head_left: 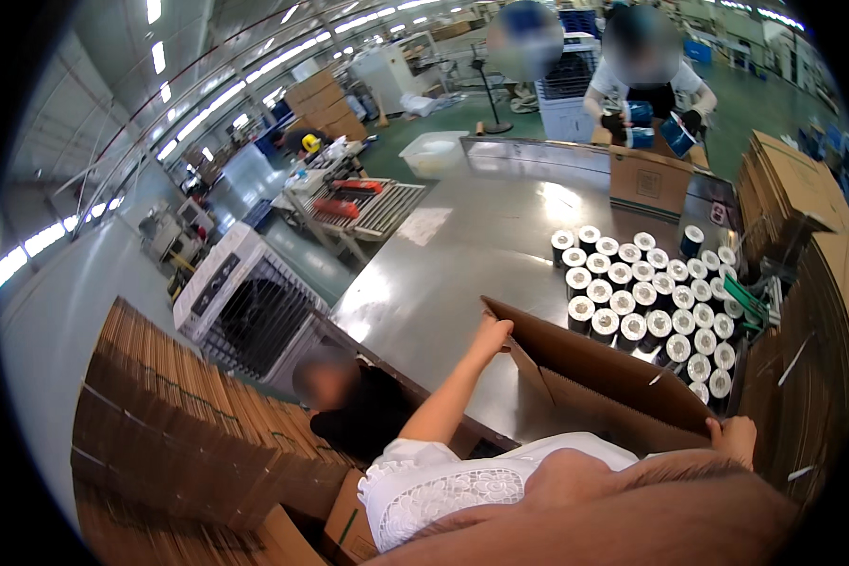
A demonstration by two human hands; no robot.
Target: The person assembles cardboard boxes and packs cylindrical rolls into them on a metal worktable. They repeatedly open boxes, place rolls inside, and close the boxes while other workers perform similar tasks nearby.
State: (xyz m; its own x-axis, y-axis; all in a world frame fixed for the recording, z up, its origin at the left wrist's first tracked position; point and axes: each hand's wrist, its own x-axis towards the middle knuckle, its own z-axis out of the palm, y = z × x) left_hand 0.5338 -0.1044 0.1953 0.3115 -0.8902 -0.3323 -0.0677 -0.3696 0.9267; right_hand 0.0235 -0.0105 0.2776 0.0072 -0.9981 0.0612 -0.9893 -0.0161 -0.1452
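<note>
Your left hand (492, 332) grips the far left corner of the open cardboard box (602, 387), fingers curled over the edge of its flap. Your right hand (734, 438) is closed on the box's near right edge, so you hold the box at both ends. The box lies tilted on the near part of the steel tabletop (443, 255), its brown inside facing up, just in front of your chest.

Just beyond the box, toward the right, a tight cluster of small cans (646, 302) stands upright on the tabletop, dark-sided with pale tops, packed in rows and touching one another. One can stands a little apart at the far side of the group.

At the far edge of the tabletop sits a closed carton (649, 182), and behind it another person in dark gloves holds blue cans. To your right, flattened cardboard sheets (785, 189) are stacked high. To your left, near, stands another stack of flat cardboard (174, 406), with a person in a dark top crouched beside it, and a white cooling unit (245, 307) just beyond.
</note>
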